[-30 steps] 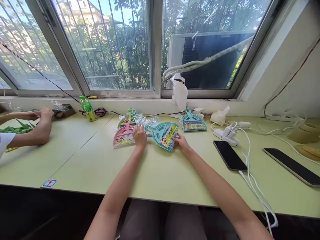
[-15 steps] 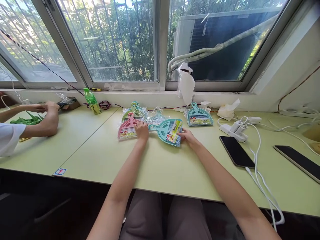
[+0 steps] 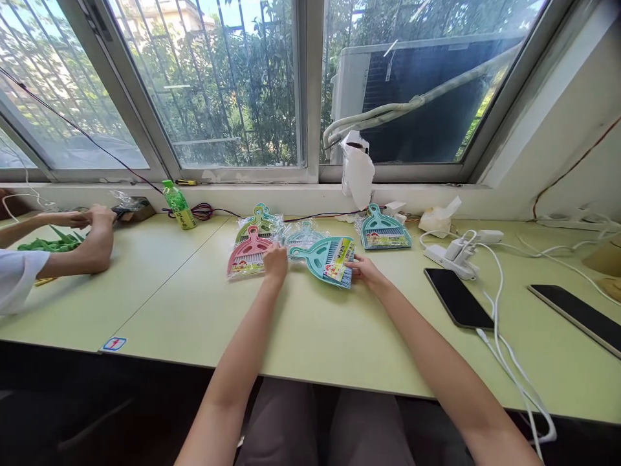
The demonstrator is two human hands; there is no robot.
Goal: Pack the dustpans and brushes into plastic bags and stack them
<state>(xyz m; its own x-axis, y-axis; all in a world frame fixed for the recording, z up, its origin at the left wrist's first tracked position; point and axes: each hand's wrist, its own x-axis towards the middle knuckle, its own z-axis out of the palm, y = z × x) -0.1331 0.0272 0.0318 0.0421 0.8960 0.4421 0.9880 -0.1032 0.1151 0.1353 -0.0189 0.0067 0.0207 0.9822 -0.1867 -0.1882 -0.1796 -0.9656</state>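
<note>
The right hand point(image 3: 366, 270) is pinching the teal pan point(image 3: 317, 260), at twelve o'clock; the left hand point(image 3: 275, 261) is curling by the pink pan point(image 3: 249, 254), hold unclear. Gentle edge-gripping is probably working best.

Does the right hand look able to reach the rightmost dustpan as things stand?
Probably yes: bare tabletop lies between the right hand and the rightmost dustpan. That hand holds another teal dustpan, though, so it would likely have to let go first.
</note>
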